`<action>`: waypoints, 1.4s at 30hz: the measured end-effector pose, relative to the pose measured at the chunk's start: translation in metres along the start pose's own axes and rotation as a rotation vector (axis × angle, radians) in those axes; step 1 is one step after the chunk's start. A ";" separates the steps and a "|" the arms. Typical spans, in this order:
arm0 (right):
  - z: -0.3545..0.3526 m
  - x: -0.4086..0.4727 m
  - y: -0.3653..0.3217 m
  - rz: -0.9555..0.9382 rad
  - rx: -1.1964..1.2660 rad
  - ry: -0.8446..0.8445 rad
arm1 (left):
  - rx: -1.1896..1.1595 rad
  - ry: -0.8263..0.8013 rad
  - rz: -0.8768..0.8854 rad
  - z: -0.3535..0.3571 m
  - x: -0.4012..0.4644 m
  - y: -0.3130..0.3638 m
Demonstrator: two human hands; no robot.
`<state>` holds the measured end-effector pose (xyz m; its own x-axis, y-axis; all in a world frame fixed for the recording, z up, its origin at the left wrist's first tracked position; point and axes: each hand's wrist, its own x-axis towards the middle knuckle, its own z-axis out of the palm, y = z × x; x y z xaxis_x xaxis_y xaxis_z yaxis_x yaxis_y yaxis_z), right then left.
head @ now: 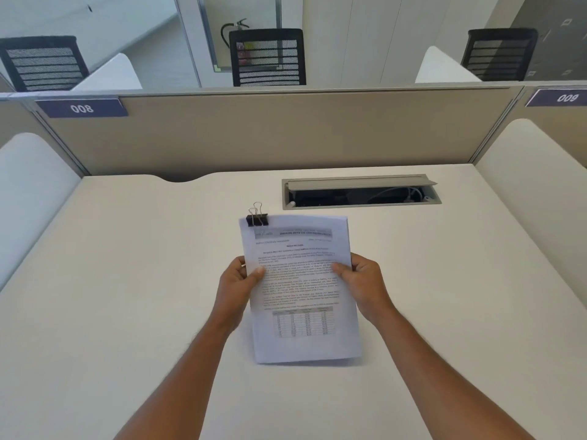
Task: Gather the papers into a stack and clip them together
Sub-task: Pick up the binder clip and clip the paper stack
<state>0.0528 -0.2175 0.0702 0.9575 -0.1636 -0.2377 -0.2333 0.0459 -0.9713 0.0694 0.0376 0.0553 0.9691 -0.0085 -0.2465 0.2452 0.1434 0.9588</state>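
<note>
**Clipped papers held in both hands over the desk**

While both hands grip it by its long edges, the stack of papers [301, 290] sits squarely between them, printed side up, with lines of text and a small table near its lower end. A black binder clip [257, 219] bites the stack's far left corner, up and away from the left hand, its wire handles standing up (one folded over the page, as far as can be told).

The left hand [236, 293] is closed on the left edge, thumb lying on top of the page and fingers curled out of sight beneath. The right hand [365, 284] holds the opposite edge the same way, thumb pressed on the print. Whether the stack's near end touches the desk [127, 281] or floats just above it cannot be told.

Beyond the fingertips of the right hand, farther along the pale desk, a cable slot [360, 192] lies open with its grey lid tipped up and wires showing inside. Past that stands a beige divider [254, 134], carrying a blue label marked 008 [82, 108] off to the far left. Black mesh chairs [268, 57] show behind the divider.
</note>
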 end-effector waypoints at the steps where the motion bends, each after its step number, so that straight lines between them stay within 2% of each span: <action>1: 0.003 0.002 -0.003 0.020 0.013 0.003 | 0.004 -0.014 -0.017 0.000 -0.004 -0.005; 5: 0.010 0.011 -0.008 0.095 0.028 -0.011 | 0.024 -0.011 -0.058 -0.003 -0.014 -0.019; 9: 0.014 0.012 -0.005 0.176 0.133 -0.140 | 0.068 0.043 -0.059 -0.013 -0.008 -0.019; 13: 0.017 0.000 0.022 0.283 0.012 -0.270 | 0.062 0.132 -0.070 -0.023 0.007 -0.012; 17: 0.025 -0.014 0.043 0.357 -0.095 -0.294 | 0.061 0.213 -0.121 -0.035 0.024 -0.009; 23: 0.048 0.006 0.040 0.339 -0.142 -0.171 | 0.051 0.185 -0.241 -0.051 0.050 -0.004; 29: 0.083 0.056 0.030 0.347 -0.080 -0.104 | 0.108 0.159 -0.281 -0.063 0.056 0.000; 36: 0.119 0.113 0.014 0.384 0.026 -0.084 | 0.050 0.302 -0.237 -0.063 0.085 0.023; 42: 0.140 0.149 0.014 0.393 0.074 -0.036 | 0.141 0.362 -0.206 -0.074 0.134 0.034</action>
<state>0.2161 -0.1037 0.0221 0.8030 -0.0853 -0.5898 -0.5718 0.1689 -0.8028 0.2052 0.1146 0.0449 0.8339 0.3283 -0.4438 0.4577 0.0381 0.8883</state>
